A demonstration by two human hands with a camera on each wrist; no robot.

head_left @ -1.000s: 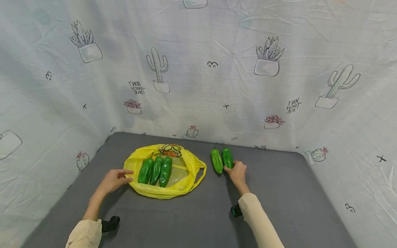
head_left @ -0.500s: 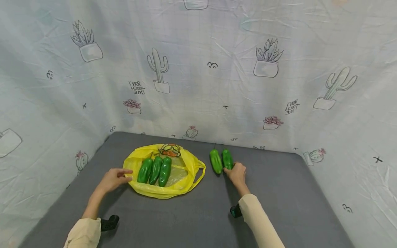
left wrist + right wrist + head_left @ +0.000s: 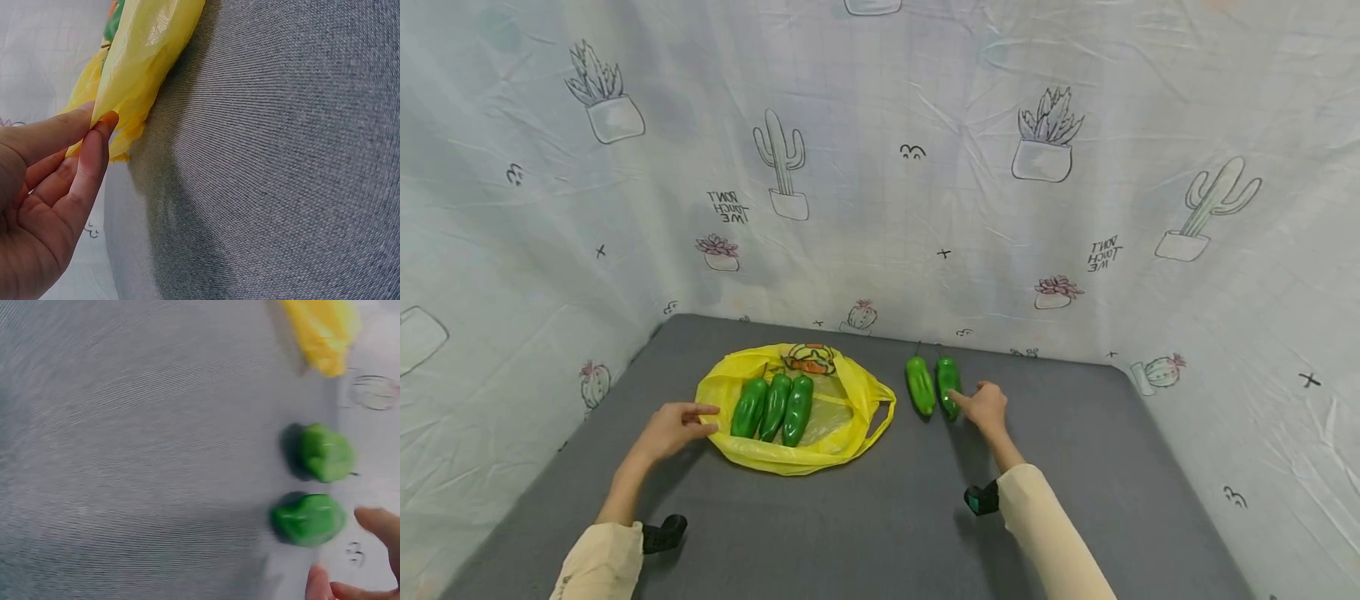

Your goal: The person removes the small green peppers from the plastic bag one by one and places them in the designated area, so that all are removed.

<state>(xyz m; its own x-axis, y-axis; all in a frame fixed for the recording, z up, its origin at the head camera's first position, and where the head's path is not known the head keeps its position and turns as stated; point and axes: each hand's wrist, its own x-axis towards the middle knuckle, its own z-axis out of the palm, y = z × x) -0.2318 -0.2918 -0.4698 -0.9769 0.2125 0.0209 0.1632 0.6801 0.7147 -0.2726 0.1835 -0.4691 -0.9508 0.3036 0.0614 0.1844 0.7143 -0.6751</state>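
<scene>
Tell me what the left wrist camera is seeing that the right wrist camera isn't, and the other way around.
Only the left wrist view shows the left hand, its thumb and fingertips pinching the edge of the yellow bag.

Only the right wrist view shows two loose green peppers, one lighter and one darker, lying side by side, plus part of the right hand, fingers spread near the darker one.

Both show part of the yellow bag, the grey table and the pale printed curtain.

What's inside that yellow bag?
Three green peppers lie side by side inside the open yellow bag. Whatever is beneath them or behind its folds is covered, so I can't tell.
</scene>
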